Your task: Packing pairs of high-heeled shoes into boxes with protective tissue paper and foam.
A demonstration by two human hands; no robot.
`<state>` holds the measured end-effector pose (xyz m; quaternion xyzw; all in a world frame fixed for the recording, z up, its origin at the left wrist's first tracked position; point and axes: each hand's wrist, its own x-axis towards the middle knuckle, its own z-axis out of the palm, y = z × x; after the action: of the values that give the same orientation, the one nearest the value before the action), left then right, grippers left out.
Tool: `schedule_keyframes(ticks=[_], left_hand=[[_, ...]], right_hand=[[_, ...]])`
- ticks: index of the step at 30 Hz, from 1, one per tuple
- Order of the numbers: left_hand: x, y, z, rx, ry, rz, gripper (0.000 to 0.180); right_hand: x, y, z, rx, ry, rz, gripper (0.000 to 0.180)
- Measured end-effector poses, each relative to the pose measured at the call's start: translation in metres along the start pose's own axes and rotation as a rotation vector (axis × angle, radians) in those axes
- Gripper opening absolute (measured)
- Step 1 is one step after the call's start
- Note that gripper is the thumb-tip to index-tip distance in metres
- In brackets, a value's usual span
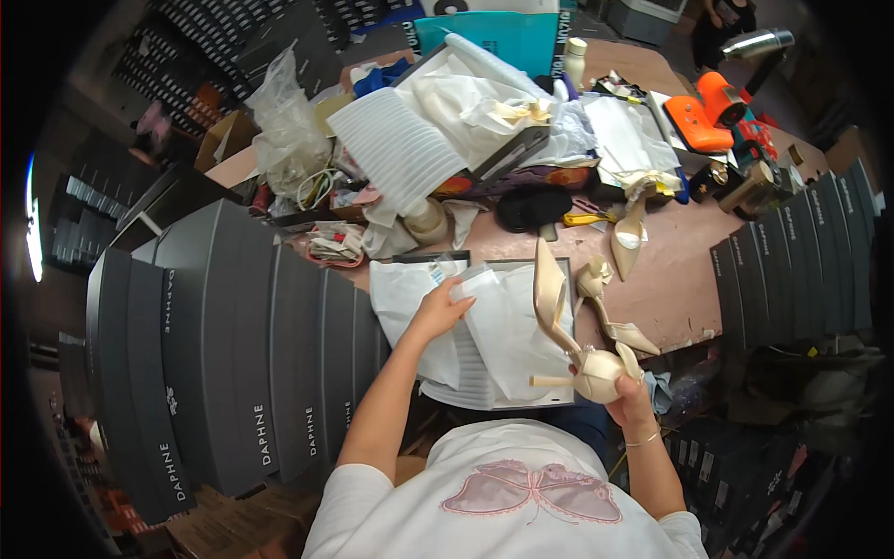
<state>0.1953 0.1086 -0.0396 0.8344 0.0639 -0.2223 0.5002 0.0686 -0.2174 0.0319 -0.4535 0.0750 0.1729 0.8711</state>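
My right hand [631, 399] is closed around a cream high-heeled shoe [596, 374], held above the near right corner of an open shoe box [421, 256]. The shoe's heel points left. White tissue paper [510, 328] and a ribbed foam sheet [456, 393] lie in the box. My left hand [440, 311] pinches the edge of the tissue over the middle of the box. Beside the box, to its right, another cream shoe [610, 312] lies on the pink table [675, 289]. A third cream shoe [628, 244] lies farther back.
Dark grey shoe boxes stand in a tall row at the left [219, 345] and another at the right [792, 261]. Farther back are a foam-lined box [507, 154], plastic bags [289, 140], a black round object [531, 209] and an orange device [698, 124]. A person [724, 23] stands far right.
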Motion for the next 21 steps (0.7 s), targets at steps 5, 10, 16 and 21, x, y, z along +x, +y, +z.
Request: schedule_keyframes(ticks=[5, 10, 16, 21], left_hand=[[-0.006, 0.039, 0.003, -0.401, -0.188, 0.197, 0.050], [-0.066, 0.079, 0.050, -0.850, -0.274, 0.425, 0.051], [-0.089, 0.083, 0.075, -1.237, -0.079, 0.240, 0.038], [-0.099, 0.090, 0.072, -1.201, -0.006, 0.269, 0.034]], right_hand=[[-0.002, -0.019, 0.018, -0.977, -0.034, -0.482, 0.046], [-0.007, 0.009, 0.041, -1.114, -0.111, -0.787, 0.081], [-0.002, 0.048, 0.045, -1.079, -0.179, -0.863, 0.105], [-0.005, 0.054, 0.038, -1.078, -0.187, -0.821, 0.108]])
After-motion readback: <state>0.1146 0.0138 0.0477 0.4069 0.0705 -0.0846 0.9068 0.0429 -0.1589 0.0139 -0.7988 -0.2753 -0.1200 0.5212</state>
